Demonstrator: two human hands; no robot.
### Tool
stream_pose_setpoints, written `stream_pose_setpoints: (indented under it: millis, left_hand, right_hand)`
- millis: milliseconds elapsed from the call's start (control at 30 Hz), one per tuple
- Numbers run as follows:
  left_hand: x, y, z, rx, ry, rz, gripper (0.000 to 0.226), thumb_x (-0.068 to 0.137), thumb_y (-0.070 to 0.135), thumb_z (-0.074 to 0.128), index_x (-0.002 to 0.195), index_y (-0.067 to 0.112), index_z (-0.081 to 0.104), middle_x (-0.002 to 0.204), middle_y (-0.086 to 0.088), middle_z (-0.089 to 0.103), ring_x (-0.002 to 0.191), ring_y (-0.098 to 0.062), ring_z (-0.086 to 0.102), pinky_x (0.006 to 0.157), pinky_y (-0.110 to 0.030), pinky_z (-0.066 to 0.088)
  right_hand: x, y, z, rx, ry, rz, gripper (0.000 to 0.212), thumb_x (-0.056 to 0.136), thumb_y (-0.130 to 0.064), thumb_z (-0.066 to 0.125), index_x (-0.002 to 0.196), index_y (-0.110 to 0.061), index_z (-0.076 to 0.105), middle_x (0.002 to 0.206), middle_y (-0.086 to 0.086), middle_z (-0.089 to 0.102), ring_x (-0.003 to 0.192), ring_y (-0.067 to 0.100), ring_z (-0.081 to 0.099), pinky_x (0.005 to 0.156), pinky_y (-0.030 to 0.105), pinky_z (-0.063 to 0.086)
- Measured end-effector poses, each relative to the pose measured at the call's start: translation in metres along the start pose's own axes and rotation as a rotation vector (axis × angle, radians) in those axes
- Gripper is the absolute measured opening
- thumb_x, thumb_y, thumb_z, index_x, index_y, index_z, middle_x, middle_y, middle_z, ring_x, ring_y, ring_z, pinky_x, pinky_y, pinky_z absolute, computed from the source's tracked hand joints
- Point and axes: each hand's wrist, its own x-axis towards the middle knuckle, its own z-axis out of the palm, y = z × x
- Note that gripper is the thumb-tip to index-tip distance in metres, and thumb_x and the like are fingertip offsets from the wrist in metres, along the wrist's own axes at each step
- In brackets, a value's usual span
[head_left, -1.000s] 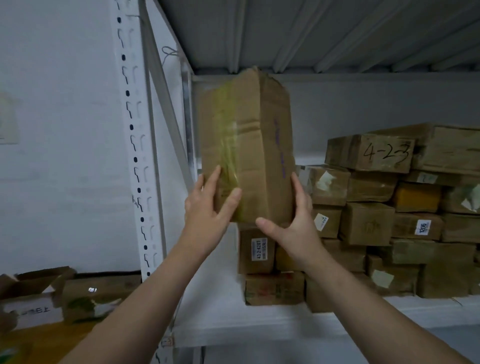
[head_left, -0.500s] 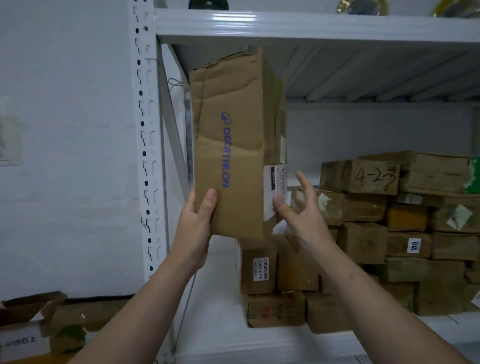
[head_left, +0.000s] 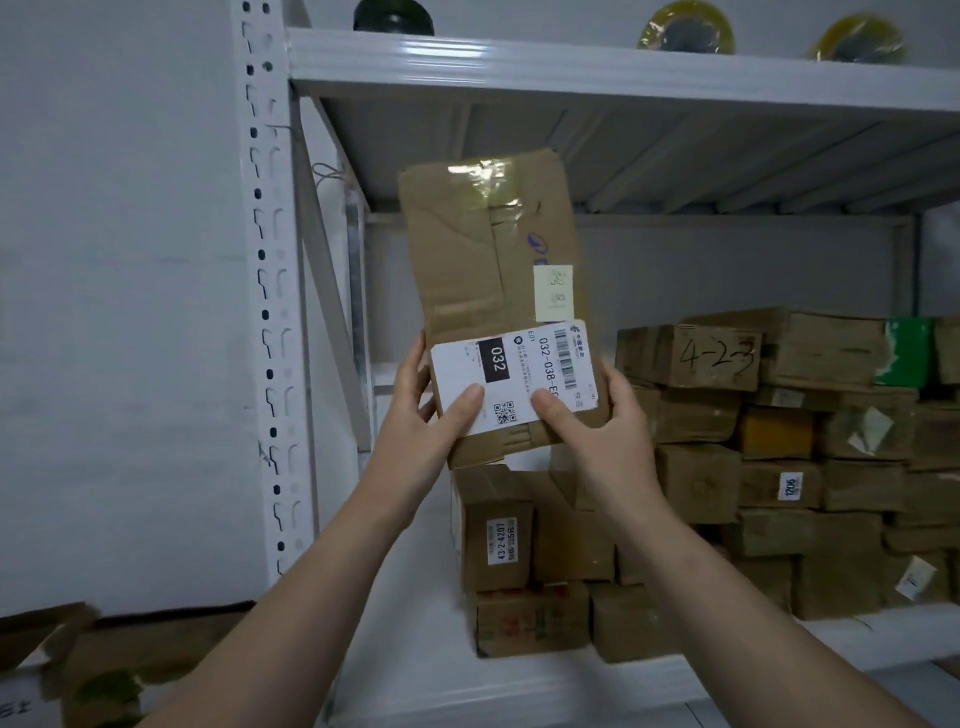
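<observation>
I hold a tall, creased cardboard box (head_left: 467, 270) upright in front of the shelf bay. Its near face carries a white shipping label (head_left: 519, 364) marked 032 and a small pale sticker (head_left: 553, 293). My left hand (head_left: 421, 415) grips the box's lower left edge with the thumb pressed on the label. My right hand (head_left: 602, 415) grips the lower right edge, thumb on the label too. The box's bottom hangs just above the stacked boxes behind it.
A white metal rack: perforated upright (head_left: 265, 312), upper shelf (head_left: 571, 67) bearing tape rolls (head_left: 685, 28), lower shelf (head_left: 415, 623). Several brown boxes (head_left: 779, 467) are stacked on the lower shelf's right side. More cartons (head_left: 78, 665) lie at the lower left, outside the rack.
The box has been turned in my hands, so the face with the shipping label is towards me instead of the printed side. My view has tilted upward.
</observation>
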Motion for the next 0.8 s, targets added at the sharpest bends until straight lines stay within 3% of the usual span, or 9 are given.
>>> stream_pose_setpoints:
  millis: [133,233,267,400,500,600,700,800]
  left_hand:
    - [-0.005,-0.01,0.008,-0.08,0.081,0.006,0.064,0.085,0.033,0.061,0.137,0.044,0.027,0.13,0.01,0.057,0.111,-0.012,0.063,0.074,-0.022,0.057]
    - [-0.009,-0.016,0.017,-0.117,0.115,-0.005,0.078,0.079,0.041,0.061,0.146,0.041,0.02,0.132,0.008,0.057,0.113,-0.011,0.062,0.084,-0.033,0.057]
    - [-0.009,-0.018,0.021,-0.128,0.121,-0.013,0.08,0.078,0.042,0.061,0.146,0.042,0.018,0.132,0.009,0.056,0.113,-0.011,0.061,0.086,-0.033,0.057]
    - [-0.009,-0.024,0.04,-0.166,0.131,-0.052,0.068,0.088,0.036,0.058,0.144,0.042,0.02,0.13,0.009,0.058,0.111,-0.008,0.062,0.085,-0.036,0.057]
    - [-0.009,-0.022,0.051,-0.207,0.135,-0.1,0.05,0.093,0.041,0.049,0.137,0.045,0.026,0.126,0.012,0.06,0.107,-0.006,0.063,0.083,-0.04,0.058]
    - [-0.008,-0.016,0.062,-0.237,0.157,-0.18,0.036,0.095,0.049,0.04,0.129,0.048,0.03,0.113,0.014,0.064,0.108,-0.012,0.063,0.084,-0.043,0.058]
    - [-0.002,-0.01,0.07,-0.2,0.176,-0.237,0.033,0.097,0.049,0.039,0.128,0.037,0.04,0.102,0.017,0.066,0.104,-0.011,0.063,0.087,-0.044,0.056]
    - [0.003,-0.013,0.072,-0.072,0.205,-0.194,0.035,0.093,0.044,0.053,0.124,0.032,0.043,0.125,0.008,0.057,0.112,-0.013,0.059,0.095,-0.037,0.051]
  right_hand:
    - [0.003,0.001,-0.013,0.238,-0.042,0.006,0.048,0.072,-0.03,0.079,0.116,-0.031,0.059,0.117,0.0,0.067,0.105,0.014,0.066,0.079,0.025,0.058]
    - [0.01,0.001,-0.017,0.198,-0.09,-0.009,0.057,0.061,-0.047,0.085,0.112,-0.055,0.059,0.148,0.004,0.04,0.133,0.019,0.045,0.102,0.045,0.047]
    - [0.011,0.002,-0.019,0.207,-0.116,-0.011,0.063,0.059,-0.048,0.085,0.114,-0.057,0.056,0.149,0.004,0.039,0.133,0.019,0.044,0.104,0.048,0.045]
    - [0.017,0.008,-0.026,0.331,-0.167,-0.002,0.081,0.058,-0.034,0.081,0.127,-0.046,0.039,0.123,-0.001,0.063,0.114,0.016,0.062,0.097,0.046,0.051]
    - [0.022,0.011,-0.029,0.381,-0.131,0.019,0.101,0.056,-0.034,0.082,0.139,-0.043,0.025,0.125,-0.002,0.063,0.113,0.016,0.063,0.093,0.046,0.052]
    - [0.026,0.017,-0.031,0.405,-0.062,0.082,0.118,0.057,-0.041,0.09,0.149,-0.033,0.016,0.131,0.002,0.06,0.12,0.023,0.059,0.095,0.055,0.049]
    - [0.026,0.021,-0.04,0.498,-0.034,0.144,0.114,0.061,-0.04,0.088,0.151,-0.025,0.02,0.13,0.005,0.062,0.117,0.025,0.061,0.093,0.055,0.051]
    - [0.031,0.023,-0.056,0.593,0.035,0.167,0.114,0.062,-0.027,0.088,0.151,-0.029,0.017,0.124,0.004,0.065,0.109,0.025,0.066,0.076,0.044,0.058]
